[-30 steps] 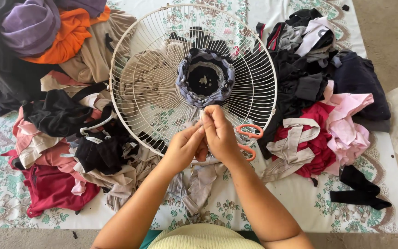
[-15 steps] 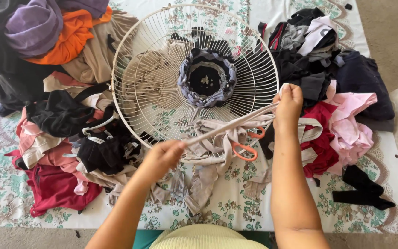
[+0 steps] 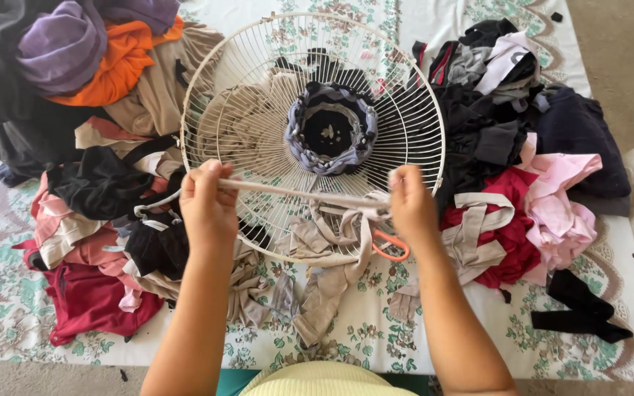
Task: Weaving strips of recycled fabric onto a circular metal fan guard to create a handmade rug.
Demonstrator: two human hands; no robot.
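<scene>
Left hand (image 3: 207,202) at nine o'clock, grip closed on the beige fabric strip (image 3: 302,194); half a second ago it sat lower. The strip now runs taut across the white fan guard (image 3: 258,51), below its cloth-wrapped hub (image 3: 330,128), to the right hand (image 3: 411,205) at three o'clock, grip closed.

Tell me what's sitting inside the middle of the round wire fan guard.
A ring of grey and dark blue woven fabric strips fills the centre of the round white wire fan guard, around a dark hub. Beige and black cloth shows through the wires; what lies under it is covered.
</scene>
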